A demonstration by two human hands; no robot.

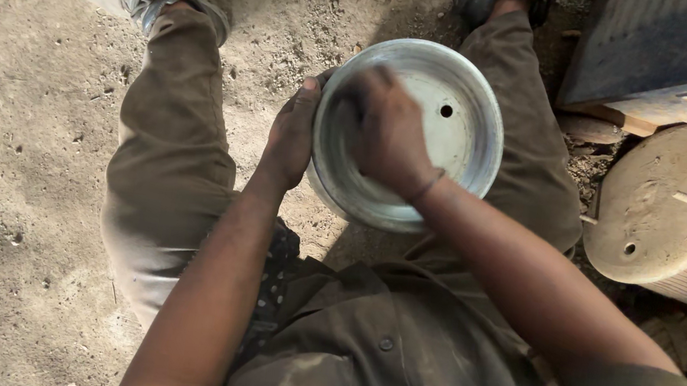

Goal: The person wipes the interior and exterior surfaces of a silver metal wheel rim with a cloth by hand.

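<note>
My left hand [291,134] grips the rim of the metal pan [464,138], holding it above my lap. My right hand [386,133] presses inside it, fingers curled and blurred. A dusty drum [665,206] stands right of my knee on the dirt floor [5,178].

The floor [22,180] is bare packed earth, pale grey-brown, dusty and scattered with small pebbles, crumbs of dirt and a few bits of straw. Strong light falls on the left and near-left ground, while the far middle lies in soft shadow. At the far right a dark ribbed slab [659,40] rests tilted, with a strip of wood [623,118] and a coloured edge beneath it. Just near of that, on the right, a round dusty drum [674,207] lies on its side, its flat tan end facing up, with a small hole and ribbed sides. Rubble and wood scraps [684,335] sit in the dark beside it.
</note>
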